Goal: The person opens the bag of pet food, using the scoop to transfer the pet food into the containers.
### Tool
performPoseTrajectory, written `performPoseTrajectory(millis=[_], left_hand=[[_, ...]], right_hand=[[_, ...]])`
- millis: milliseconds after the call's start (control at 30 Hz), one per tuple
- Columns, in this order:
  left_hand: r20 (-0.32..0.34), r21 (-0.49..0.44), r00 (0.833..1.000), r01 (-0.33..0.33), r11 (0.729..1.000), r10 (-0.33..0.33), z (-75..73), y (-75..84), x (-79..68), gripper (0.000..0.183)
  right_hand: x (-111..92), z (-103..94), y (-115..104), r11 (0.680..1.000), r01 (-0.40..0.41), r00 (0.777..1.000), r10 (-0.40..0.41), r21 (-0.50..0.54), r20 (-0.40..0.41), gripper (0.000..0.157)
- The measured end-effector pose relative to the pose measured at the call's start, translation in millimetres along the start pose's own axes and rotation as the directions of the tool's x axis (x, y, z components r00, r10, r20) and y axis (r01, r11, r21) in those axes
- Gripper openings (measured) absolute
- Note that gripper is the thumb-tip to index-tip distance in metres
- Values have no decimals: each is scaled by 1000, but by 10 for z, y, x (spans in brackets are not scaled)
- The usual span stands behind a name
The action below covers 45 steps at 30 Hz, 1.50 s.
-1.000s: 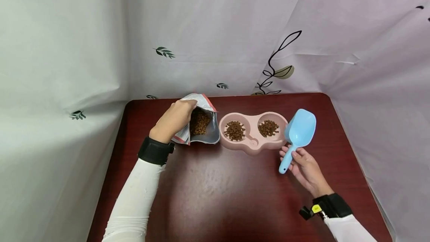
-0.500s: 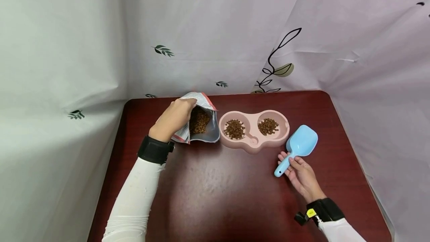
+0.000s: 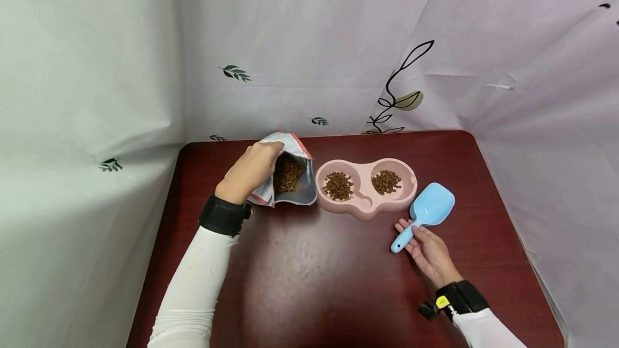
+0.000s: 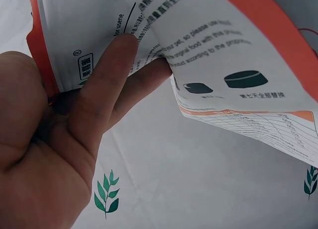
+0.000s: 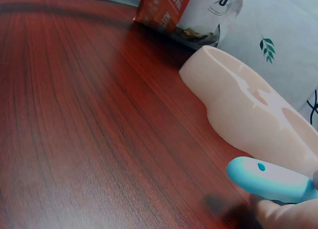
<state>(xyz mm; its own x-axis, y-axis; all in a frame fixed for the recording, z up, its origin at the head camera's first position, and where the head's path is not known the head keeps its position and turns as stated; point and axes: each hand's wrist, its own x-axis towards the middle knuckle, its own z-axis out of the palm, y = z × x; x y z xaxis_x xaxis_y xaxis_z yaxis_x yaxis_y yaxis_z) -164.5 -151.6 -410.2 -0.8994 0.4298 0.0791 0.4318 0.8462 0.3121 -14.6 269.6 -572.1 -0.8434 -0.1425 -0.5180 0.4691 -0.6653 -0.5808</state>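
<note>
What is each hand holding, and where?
Right hand: blue plastic scoop, by its handle. Left hand: white-and-orange printed bag, by its top edge.

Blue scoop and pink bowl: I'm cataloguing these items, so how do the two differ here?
The blue scoop is held in the right hand, while the pink bowl sits on the table. The scoop has one hollow and a handle; the bowl has two round wells side by side. The scoop's hollow shows no food, whereas both bowl wells contain brown kibble. Both are plain, single-coloured pieces.
</note>
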Motion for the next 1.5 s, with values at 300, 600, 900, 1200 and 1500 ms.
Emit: performPoseTrajectory(millis=[300,600,900,1200,1500], left_hand=[[-5,0,1000,-14,1000,14,10,-1,-3,18],[-17,6,1000,-16,1000,16,-4,3,-6,19],[-24,12,999,-29,1000,29,7,14,-5,18],[-26,-10,999,-20,1000,19,19,0,-15,17],[-25,-51,1000,-16,999,14,67,-18,-53,18]], right_hand=[[-129,73,-128,918,-141,985,94,-370,-141,43],[-313,74,-472,675,-253,965,229,-693,-129,73],[-362,262,-733,526,-132,948,314,-840,47,52],[-178,702,-770,447,229,943,119,-865,311,35],[342,1179,-527,366,435,895,-73,-823,441,33]])
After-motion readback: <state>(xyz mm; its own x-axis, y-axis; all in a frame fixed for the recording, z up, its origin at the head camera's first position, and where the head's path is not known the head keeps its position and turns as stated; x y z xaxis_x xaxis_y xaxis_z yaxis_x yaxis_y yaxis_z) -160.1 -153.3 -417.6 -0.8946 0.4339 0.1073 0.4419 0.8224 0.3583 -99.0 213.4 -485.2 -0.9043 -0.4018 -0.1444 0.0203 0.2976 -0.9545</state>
